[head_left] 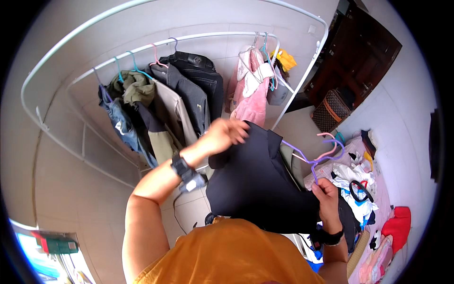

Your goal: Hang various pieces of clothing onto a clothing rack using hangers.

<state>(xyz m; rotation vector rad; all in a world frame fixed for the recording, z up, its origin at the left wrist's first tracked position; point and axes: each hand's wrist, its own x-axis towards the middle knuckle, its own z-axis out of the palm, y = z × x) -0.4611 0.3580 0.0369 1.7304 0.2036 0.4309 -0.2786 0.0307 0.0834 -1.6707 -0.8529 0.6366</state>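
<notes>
One held hanger (312, 162), one suitcase (326, 111), one door (366, 52).

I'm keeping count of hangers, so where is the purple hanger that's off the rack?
In the head view, the purple hanger is right of centre, at the right hand beside the black garment, overlapping a pink hanger in the picture.

Your garment (265, 182): smooth, matt cloth | your hanger (313, 162): smooth plastic | rack (203, 34): smooth, glossy metal | door (364, 57): glossy wood
</notes>
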